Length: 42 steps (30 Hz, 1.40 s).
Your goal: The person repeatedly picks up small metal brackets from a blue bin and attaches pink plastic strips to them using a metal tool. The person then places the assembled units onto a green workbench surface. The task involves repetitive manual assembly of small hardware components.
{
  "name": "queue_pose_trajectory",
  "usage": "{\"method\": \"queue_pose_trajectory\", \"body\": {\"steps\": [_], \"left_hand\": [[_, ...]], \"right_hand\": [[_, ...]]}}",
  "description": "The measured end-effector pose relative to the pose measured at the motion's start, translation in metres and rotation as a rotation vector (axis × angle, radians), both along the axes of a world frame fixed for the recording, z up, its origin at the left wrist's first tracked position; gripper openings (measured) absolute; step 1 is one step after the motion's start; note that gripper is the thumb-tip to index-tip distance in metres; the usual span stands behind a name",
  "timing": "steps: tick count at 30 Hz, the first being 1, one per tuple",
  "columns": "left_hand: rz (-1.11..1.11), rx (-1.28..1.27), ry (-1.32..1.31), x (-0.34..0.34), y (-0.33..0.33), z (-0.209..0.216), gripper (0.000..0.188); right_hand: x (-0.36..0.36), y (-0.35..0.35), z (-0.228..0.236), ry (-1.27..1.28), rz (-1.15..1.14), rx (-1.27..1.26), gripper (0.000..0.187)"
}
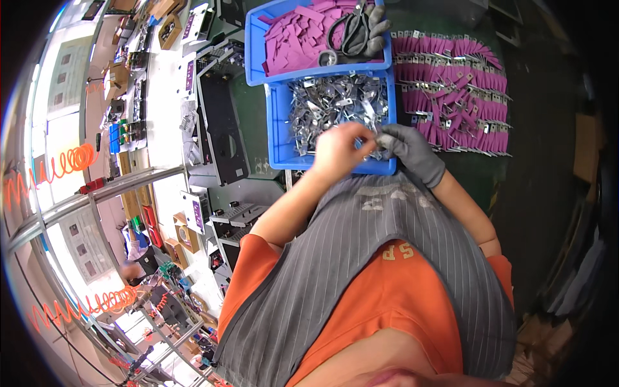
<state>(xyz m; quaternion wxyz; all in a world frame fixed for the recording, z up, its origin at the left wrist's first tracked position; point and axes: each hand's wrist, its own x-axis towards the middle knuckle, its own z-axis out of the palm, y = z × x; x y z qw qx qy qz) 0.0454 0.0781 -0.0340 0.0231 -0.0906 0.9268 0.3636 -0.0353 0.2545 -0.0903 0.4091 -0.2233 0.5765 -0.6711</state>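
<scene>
- Orange coiled hoses point(82, 157) are being shown on the left of a bright workshop, while a dark green counter point(445, 16) is being taken up by the work.
- Loose metal pieces point(322, 103) are being kept in the lower blue bin point(279, 129); purple strips point(293, 39) are being kept in the upper blue bin point(256, 45), with black-handled snips point(351, 35) and a spare grey glove point(377, 32) being laid on top.
- Rows of purple-covered pieces point(451, 97) are being spread to the right, some lying crosswise over the others.
- Over the near part of the lower bin, the bare left hand point(336, 147) and the grey-gloved right hand point(419, 155) are being brought close together. Fingers on both are being curled inward; whether anything is being pinched cannot be told.
- Bare fingertips are being exposed to thin metal edges, so a nick could be caused by a careless pinch; a small piece could be lost in the pile through a loose hold.
- Rows could be disturbed by the right forearm swinging outward.
- Fingertip detail is being hidden by blur and overlap, and the upper bin is being cut off at the top.
</scene>
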Motion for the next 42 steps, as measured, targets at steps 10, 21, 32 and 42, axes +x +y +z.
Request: {"method": "queue_pose_trajectory", "body": {"steps": [10, 21, 32, 42], "left_hand": [[0.133, -0.508, 0.208, -0.052, -0.084, 0.034, 0.015], [0.242, -0.941, -0.244, -0.142, -0.198, -0.010, 0.027], [0.424, -0.213, -0.023, -0.121, -0.231, -0.008, 0.027], [0.569, 0.821, 0.161, -0.112, -0.196, 0.003, 0.011]], "right_hand": [[0.003, 0.012, 0.006, -0.114, -0.066, 0.048, 0.019], [0.009, 0.015, -0.003, 0.168, 0.018, 0.072, 0.023], [0.014, 0.025, 0.011, 0.054, -0.084, 0.117, 0.019], [0.008, 0.029, 0.004, 0.147, 0.026, 0.130, 0.024]]}}
